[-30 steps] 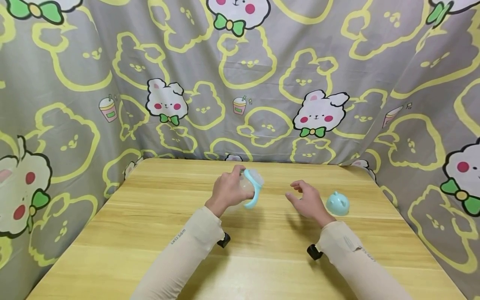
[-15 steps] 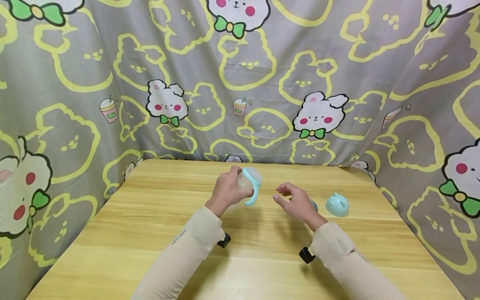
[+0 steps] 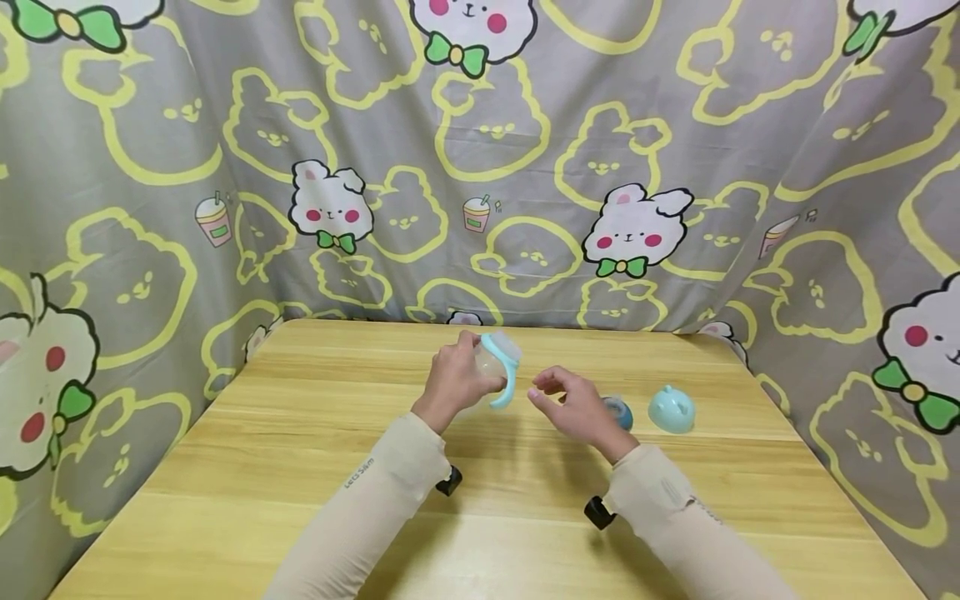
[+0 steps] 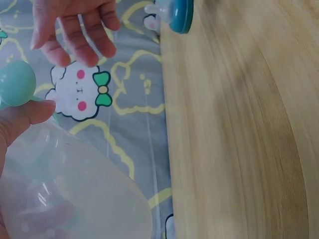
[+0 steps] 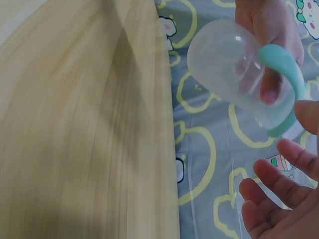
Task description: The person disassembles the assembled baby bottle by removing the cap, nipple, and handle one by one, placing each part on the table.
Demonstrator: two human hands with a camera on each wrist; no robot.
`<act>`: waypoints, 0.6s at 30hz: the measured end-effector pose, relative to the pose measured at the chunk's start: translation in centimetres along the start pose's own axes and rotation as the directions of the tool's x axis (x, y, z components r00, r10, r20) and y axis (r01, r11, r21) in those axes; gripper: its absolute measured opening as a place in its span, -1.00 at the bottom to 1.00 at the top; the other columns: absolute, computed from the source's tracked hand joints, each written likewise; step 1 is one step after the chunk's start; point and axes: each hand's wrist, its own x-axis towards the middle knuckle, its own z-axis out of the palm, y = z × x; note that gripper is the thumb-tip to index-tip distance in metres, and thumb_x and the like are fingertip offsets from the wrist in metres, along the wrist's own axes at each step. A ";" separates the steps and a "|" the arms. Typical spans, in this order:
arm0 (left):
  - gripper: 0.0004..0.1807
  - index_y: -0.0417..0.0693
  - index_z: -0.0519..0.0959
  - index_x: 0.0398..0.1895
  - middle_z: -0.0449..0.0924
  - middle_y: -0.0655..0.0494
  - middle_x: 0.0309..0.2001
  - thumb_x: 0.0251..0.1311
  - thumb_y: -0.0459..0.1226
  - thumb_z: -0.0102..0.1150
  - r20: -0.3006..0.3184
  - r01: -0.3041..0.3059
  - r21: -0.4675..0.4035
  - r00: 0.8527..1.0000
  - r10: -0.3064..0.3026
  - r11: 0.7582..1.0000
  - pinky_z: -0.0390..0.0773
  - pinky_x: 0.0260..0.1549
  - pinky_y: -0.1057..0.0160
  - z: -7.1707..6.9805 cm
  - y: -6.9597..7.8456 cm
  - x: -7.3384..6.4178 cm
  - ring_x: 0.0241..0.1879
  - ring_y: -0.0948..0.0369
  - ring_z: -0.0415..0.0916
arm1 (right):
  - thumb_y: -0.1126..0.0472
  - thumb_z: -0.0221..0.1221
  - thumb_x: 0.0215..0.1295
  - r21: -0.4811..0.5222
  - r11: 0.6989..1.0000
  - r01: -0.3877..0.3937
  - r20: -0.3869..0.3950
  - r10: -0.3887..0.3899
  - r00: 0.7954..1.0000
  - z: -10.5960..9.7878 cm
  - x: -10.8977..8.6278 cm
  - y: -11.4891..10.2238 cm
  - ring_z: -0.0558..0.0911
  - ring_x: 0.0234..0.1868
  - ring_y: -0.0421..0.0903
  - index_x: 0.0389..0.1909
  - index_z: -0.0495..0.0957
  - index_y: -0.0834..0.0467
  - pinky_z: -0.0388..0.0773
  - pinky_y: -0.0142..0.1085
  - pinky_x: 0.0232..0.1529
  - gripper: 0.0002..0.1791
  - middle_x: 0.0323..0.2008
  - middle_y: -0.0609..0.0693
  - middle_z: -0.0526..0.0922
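The pale wood-grained table (image 3: 225,500) and grey cartoon-printed fabric curtain (image 3: 420,125) are viewed forward and down from the head, well back. From each wrist both are seen turned sideways, and the clear, rounded plastic bottle (image 5: 219,64) is shared at close range, though the lenses' exact tilt can hardly be judged.

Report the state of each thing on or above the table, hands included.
Bottle: held tilted off the table, no teat fitted; contents unclear.
Light blue handle: attached to the bottle.
Blue teat piece: separate, on the table, teat upward.
Light blue dome cap: off the bottle, on the table, dome upward.
Left hand: gripping the bottle.
Right hand: empty, beside the bottle, not gripping it.
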 end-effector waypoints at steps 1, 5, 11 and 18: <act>-0.24 -0.23 0.42 0.02 0.61 -0.16 -0.25 -0.25 -0.08 0.56 0.001 0.002 -0.001 1.000 -0.002 1.000 0.50 -0.47 0.17 0.0 0.0 0.0 -0.43 0.03 0.52 | 0.05 0.16 0.37 0.002 1.000 0.002 0.001 -0.002 1.000 0.1 0.0 -0.1 0.59 -0.05 0.02 -0.10 0.55 0.15 0.52 -0.07 -0.12 -0.74 -0.14 -0.01 0.63; -0.25 -0.21 0.39 -0.01 0.60 -0.16 -0.27 -0.25 -0.08 0.56 -0.003 -0.001 0.001 1.000 0.001 1.000 0.49 -0.46 0.16 0.0 0.1 0.1 -0.44 0.03 0.51 | 0.04 0.16 0.37 0.010 1.000 0.013 -0.001 -0.013 1.000 0.4 0.3 -0.5 0.60 -0.11 -0.04 -0.14 0.56 0.13 0.51 -0.16 -0.18 -0.76 -0.21 -0.05 0.63; -0.24 -0.20 0.38 -0.02 0.60 -0.16 -0.30 -0.27 -0.08 0.57 -0.018 -0.008 0.006 1.000 0.008 1.000 0.49 -0.45 0.13 0.0 0.1 0.1 -0.44 0.02 0.51 | 0.05 0.16 0.38 0.051 0.999 0.009 0.002 -0.009 1.000 1.0 0.6 -1.1 0.59 -0.21 -0.12 -0.19 0.58 0.14 0.51 -0.22 -0.21 -0.77 -0.26 -0.06 0.63; -0.23 -0.22 0.39 -0.01 0.59 -0.14 -0.31 -0.27 -0.07 0.58 -0.032 -0.006 0.002 0.999 0.006 1.000 0.49 -0.45 0.14 0.1 0.1 0.1 -0.44 0.02 0.50 | 0.02 0.14 0.39 0.078 0.997 0.001 0.016 -0.002 1.000 1.4 0.9 -1.5 0.58 -0.25 -0.15 -0.17 0.58 0.13 0.51 -0.23 -0.21 -0.74 -0.26 -0.07 0.63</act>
